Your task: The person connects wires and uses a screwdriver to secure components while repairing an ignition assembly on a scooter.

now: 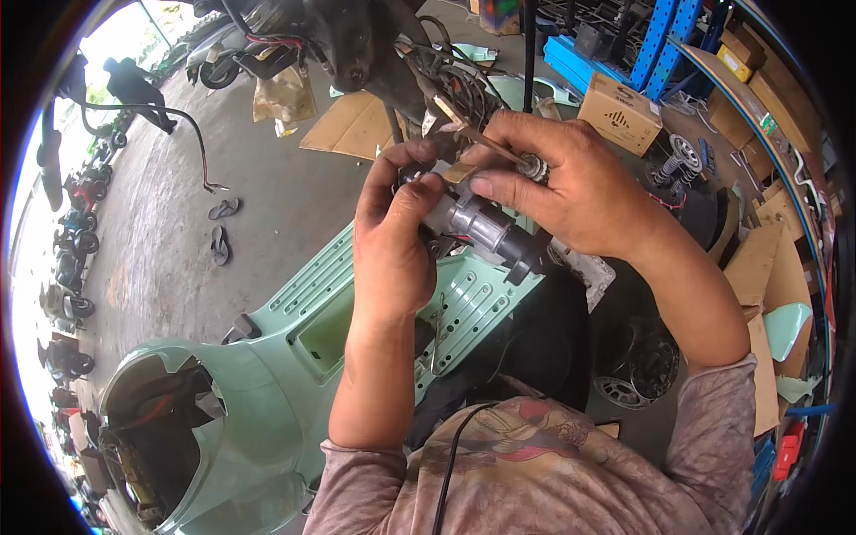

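Note:
My left hand [398, 236] is closed around a silver metal cylindrical part [481, 225] with a black end, its thumb pressed on the upper side. Close beside it, my right hand [566, 183] is curled, thumb and fingers bent inward. A small round ridged metal piece [533, 168] shows between that thumb and the fingers. Between the two thumbs lies a small tan strip [459, 172]; which hand grips it I cannot tell. Under both hands is the mint-green scooter body [259, 388] with its slotted floor panel [468, 299].
A dark frame piece [357, 53] with a bundle of loose wires [455, 76] hangs just beyond my hands. Cardboard boxes [620, 114] and a blue rack [664, 49] stand at the right. Black sandals [220, 245] lie on the floor at left, near parked scooters [71, 241].

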Demonstrator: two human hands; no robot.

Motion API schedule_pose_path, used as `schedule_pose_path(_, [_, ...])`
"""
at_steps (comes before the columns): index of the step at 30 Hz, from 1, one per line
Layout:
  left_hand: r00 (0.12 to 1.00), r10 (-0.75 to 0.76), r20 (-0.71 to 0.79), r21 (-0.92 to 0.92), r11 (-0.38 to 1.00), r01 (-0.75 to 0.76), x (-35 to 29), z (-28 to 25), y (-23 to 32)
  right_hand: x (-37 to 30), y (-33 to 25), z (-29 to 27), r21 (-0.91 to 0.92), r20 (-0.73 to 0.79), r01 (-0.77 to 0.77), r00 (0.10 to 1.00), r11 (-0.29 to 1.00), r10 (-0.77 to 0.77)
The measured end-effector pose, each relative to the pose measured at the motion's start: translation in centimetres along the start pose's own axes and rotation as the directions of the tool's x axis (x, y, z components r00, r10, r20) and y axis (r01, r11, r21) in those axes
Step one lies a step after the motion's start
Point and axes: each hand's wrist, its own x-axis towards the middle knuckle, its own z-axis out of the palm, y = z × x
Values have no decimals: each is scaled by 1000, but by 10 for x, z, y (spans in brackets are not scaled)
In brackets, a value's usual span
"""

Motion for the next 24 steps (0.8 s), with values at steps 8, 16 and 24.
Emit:
schedule_pose_path(8, [976, -127, 180, -336, 924, 182, 4, 4, 1, -6, 11, 0, 61, -40, 45, 998, 997, -43])
schedule_pose_path(16, [988, -120, 98, -208, 968, 138, 15, 20, -10, -12, 23, 0, 220, -75, 19, 997, 975, -3])
schedule_pose_path(24, [998, -68, 18, -171, 983, 70, -4, 20, -21, -13, 16, 5, 402, 41, -86, 996, 911, 76])
